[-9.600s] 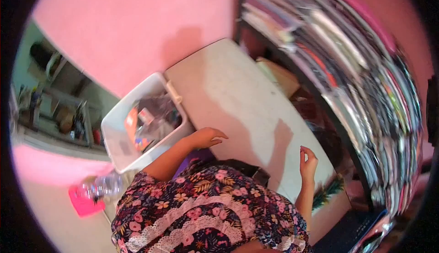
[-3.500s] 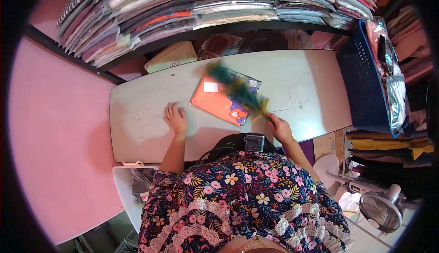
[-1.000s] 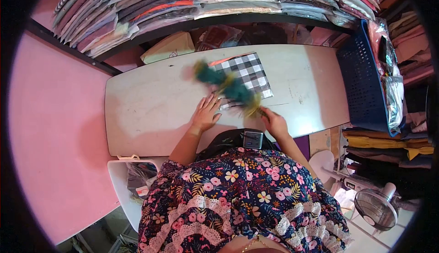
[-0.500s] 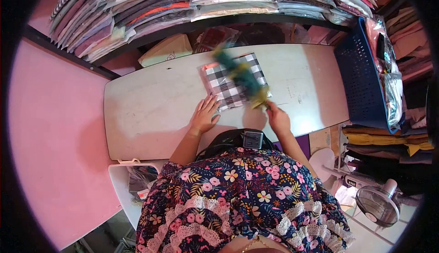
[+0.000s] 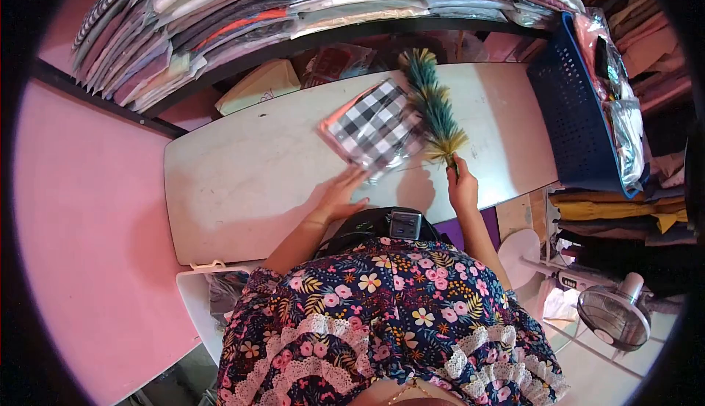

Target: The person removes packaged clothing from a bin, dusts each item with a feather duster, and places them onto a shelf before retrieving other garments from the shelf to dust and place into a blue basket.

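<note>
Checkered packet (image 5: 374,123) lies left of the duster (image 5: 433,109) grip, right hand (image 5: 463,186).

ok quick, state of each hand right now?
Left hand: open, fingers flat on the table's surface, at the edge of the checkered packet.
Right hand: closed around the feather duster handle.

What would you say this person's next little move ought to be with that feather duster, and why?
Probably sweep the feather duster back down over the checked packet. The right hand holds it raised beside the packet, off its wrapper, while the left hand touches the packet's near edge on the table.
</note>
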Motion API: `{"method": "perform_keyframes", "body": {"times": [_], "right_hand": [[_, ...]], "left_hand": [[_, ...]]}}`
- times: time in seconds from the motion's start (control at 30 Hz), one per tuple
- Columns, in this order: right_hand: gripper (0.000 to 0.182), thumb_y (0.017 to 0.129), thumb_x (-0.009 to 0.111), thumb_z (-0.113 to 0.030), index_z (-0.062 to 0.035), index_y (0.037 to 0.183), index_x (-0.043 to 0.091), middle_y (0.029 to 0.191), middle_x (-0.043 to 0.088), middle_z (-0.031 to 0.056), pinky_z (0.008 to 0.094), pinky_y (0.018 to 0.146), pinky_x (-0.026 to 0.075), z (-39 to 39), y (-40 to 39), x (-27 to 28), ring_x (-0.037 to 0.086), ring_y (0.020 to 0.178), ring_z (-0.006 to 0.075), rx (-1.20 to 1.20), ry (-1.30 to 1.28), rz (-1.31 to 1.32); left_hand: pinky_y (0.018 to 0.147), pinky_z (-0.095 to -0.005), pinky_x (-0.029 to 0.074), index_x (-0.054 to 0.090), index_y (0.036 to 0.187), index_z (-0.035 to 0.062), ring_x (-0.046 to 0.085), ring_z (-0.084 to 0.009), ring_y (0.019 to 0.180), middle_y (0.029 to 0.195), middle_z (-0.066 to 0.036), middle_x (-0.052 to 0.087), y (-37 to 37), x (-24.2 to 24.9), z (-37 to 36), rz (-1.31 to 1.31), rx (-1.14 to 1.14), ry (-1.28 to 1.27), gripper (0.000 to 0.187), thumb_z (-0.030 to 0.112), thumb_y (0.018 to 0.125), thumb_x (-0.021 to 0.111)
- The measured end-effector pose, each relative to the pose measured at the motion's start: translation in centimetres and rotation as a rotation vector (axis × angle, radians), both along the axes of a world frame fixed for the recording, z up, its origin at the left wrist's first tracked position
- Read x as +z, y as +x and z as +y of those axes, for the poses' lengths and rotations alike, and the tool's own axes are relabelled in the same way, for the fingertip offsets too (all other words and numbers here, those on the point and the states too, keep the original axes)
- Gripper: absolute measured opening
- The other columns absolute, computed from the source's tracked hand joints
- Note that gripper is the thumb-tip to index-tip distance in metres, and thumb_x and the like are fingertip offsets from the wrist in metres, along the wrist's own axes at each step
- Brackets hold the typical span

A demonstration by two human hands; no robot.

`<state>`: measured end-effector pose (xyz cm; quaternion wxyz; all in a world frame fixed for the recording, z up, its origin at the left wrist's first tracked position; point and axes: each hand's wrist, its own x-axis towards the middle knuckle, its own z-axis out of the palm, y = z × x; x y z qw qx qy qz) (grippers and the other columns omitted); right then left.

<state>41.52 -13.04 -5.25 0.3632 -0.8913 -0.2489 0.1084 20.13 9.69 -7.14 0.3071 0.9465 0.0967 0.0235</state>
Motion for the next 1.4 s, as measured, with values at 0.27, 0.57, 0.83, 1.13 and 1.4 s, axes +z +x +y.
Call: {"method": "perform_keyframes", "body": {"times": [0.27,0.57,0.83,1.13,1.4], "right_hand": [[0.034,0.087,0.056,-0.019,-0.0164,0.120,0.052,0.091,0.064,0.0192,0.0482,0.068,0.049,-0.2,-2.2,-0.7,0.062,0.079,0.0396,0.543,-0.091,-0.024],[0.036,0.086,0.057,-0.013,-0.0118,0.122,0.051,0.095,0.064,0.0200,0.0471,0.069,0.049,-2.4,-1.4,-1.0,0.062,0.082,0.0399,0.279,0.214,-0.098],[0.035,0.088,0.055,-0.016,-0.0104,0.122,0.051,0.094,0.064,0.0196,0.0465,0.072,0.050,-2.8,-0.9,-0.9,0.062,0.085,0.0376,-0.021,0.015,0.006],[0.038,0.086,0.057,-0.020,-0.0184,0.123,0.051,0.099,0.063,0.0170,0.0453,0.073,0.050,-2.2,-2.5,-0.4,0.062,0.084,0.0369,0.612,-0.018,0.012],[0.036,0.087,0.055,-0.019,-0.0156,0.123,0.049,0.094,0.064,0.0171,0.0474,0.069,0.050,-0.9,0.3,-1.0,0.062,0.081,0.0394,0.061,-0.138,-0.062]], "left_hand": [[0.103,-0.0428,0.036,0.058,0.119,0.0126,0.049,-0.0289,0.118,0.121,-0.011,0.056,1.0,0.1,2.5,-0.339,0.104,0.227,0.043,0.008,0.076,0.062],[0.100,-0.0366,0.039,0.058,0.117,0.0079,0.046,-0.0276,0.121,0.130,-0.011,0.050,1.4,-0.9,1.9,-0.156,0.291,0.152,0.044,0.005,0.074,0.065],[0.101,-0.0392,0.037,0.058,0.117,0.0064,0.047,-0.0313,0.120,0.128,-0.012,0.051,-0.4,1.0,1.5,-0.210,0.289,-0.084,0.036,0.007,0.080,0.060],[0.108,-0.0505,0.022,0.043,0.132,0.0074,0.028,-0.0368,0.133,0.144,-0.019,0.031,0.0,0.8,1.5,-0.403,0.235,0.257,0.058,0.020,0.079,0.063],[0.110,-0.0508,0.017,0.043,0.136,0.0265,0.024,-0.0236,0.137,0.147,-0.002,0.031,-0.1,-0.7,0.9,0.040,0.024,0.369,0.058,0.030,0.081,0.061]]}}
